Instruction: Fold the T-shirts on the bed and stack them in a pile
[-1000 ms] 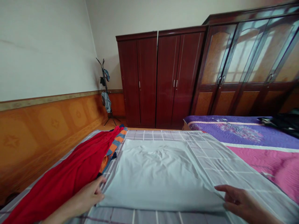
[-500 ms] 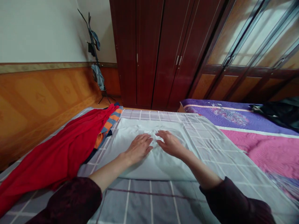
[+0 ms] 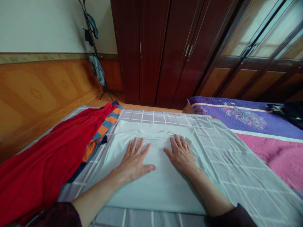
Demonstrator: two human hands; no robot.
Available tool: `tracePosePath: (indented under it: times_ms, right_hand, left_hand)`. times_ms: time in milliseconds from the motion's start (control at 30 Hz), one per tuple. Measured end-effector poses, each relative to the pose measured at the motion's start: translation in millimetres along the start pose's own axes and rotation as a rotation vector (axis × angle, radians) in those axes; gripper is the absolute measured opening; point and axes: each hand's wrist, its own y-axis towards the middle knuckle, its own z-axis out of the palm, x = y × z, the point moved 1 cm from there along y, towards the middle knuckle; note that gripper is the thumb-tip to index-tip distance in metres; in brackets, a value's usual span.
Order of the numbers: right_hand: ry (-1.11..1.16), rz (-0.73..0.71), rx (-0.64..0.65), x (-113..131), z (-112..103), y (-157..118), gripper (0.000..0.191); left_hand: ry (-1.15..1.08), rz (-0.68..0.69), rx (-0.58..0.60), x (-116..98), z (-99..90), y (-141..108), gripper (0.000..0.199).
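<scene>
On a checked bed sheet (image 3: 239, 176), a white T-shirt (image 3: 158, 189) lies smoothed flat mid-bed; the left hand (image 3: 133, 160) and right hand (image 3: 181, 154) press on it, fingers (image 3: 134, 148) spread wide and gripping nothing, a red garment (image 3: 47, 151) just beside

Dark maroon sleeves (image 3: 58, 216) ending mid-forearm, with bare left hand (image 3: 133, 160) and right hand (image 3: 182, 154)
</scene>
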Motion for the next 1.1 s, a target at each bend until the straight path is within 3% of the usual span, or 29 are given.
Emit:
tracePosePath:
  times_ms: [200, 333, 533, 600, 733, 867, 1100]
  right_hand:
    - [0.029, -0.112, -0.025, 2, 4, -3, 0.060]
    - [0.046, -0.086, -0.040, 0, 3, -3, 0.058]
    - [0.026, -0.092, -0.068, -1, 3, -3, 0.058]
    - [0.016, -0.105, -0.082, -1, 4, -3, 0.060]
    - [0.001, -0.113, -0.099, -2, 7, -3, 0.063]
    - [0.001, -0.101, -0.103, -3, 10, -2, 0.064]
    - [0.004, -0.107, -0.084, -6, 13, -1, 0.064]
  left_hand:
    - [0.074, -0.130, -0.093, 13, -4.3, 7, 0.071]
    - [0.095, -0.166, -0.099, 39, -10.7, 7, 0.062]
    - [0.086, -0.062, -0.051, 78, -21.9, 2, 0.060]
    - [0.086, 0.004, -0.088, 77, -24.9, 3, 0.058]
    - [0.048, 0.192, -0.177, 57, -22.6, 14, 0.033]
    - [-0.045, 0.212, -0.256, 46, -12.0, 20, 0.031]
    - [-0.046, 0.288, -0.133, 56, -12.5, 19, 0.046]
